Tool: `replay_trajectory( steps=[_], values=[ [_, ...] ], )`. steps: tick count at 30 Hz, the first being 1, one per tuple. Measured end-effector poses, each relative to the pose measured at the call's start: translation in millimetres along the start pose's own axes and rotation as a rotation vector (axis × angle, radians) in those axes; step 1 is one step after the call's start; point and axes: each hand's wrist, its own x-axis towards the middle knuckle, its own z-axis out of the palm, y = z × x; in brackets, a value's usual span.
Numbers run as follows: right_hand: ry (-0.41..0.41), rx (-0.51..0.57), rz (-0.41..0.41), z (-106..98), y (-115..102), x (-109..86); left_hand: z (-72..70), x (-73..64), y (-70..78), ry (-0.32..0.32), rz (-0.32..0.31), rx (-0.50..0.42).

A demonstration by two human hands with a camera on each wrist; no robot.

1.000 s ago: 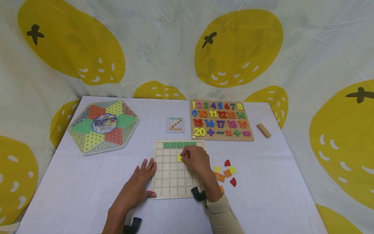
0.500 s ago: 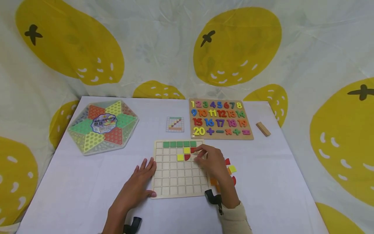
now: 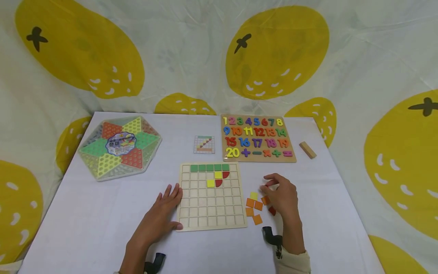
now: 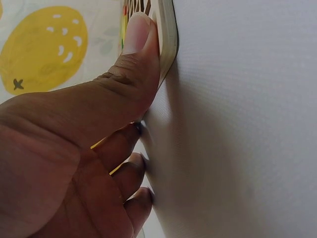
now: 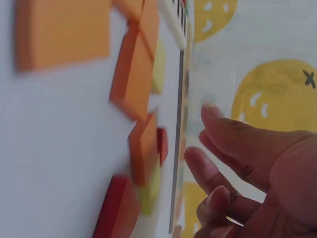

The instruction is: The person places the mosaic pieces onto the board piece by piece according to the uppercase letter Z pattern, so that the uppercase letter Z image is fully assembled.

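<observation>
A wooden grid board (image 3: pixel 202 201) lies on the table. Its top row holds several green squares (image 3: pixel 210 168); below them are two yellow squares (image 3: pixel 210 183) and two red quarter-circle pieces (image 3: pixel 218 183). My left hand (image 3: pixel 164 211) rests along the board's left edge, its thumb (image 4: pixel 137 34) on the near corner. To the right of the board, my right hand (image 3: pixel 284 196) hovers over loose pieces, thumb and fingers apart with nothing between them in the right wrist view. Under it lie several orange squares (image 3: pixel 257 219), a yellow square (image 3: pixel 253 195) and a red quarter-circle (image 5: pixel 162 146), partly hidden.
Behind the board lies a small pattern card (image 3: pixel 204 144). A number puzzle board (image 3: pixel 259 139) is at back right, with a wooden block (image 3: pixel 308 150) beside it. A hexagonal packaged game (image 3: pixel 120 147) occupies the back left.
My right hand has placed a yellow square on the grid, then withdrawn right to the loose pieces, uncovering the yellow squares and red quarter-circles. My left hand has stayed at the board's edge.
</observation>
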Motion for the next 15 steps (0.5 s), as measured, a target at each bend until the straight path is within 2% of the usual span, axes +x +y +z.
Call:
replay_trajectory(
  steps=[7, 15],
  values=[
    [-0.031, -0.088, 0.122, -3.3, 11.9, 0.5, -0.7, 0.3, 2.1, -0.001, -0.017, -0.008],
    [-0.06, -0.141, 0.095, 6.0, 6.0, 3.1, -1.3, 0.8, 2.5, -0.011, -0.02, -0.016]
  ],
)
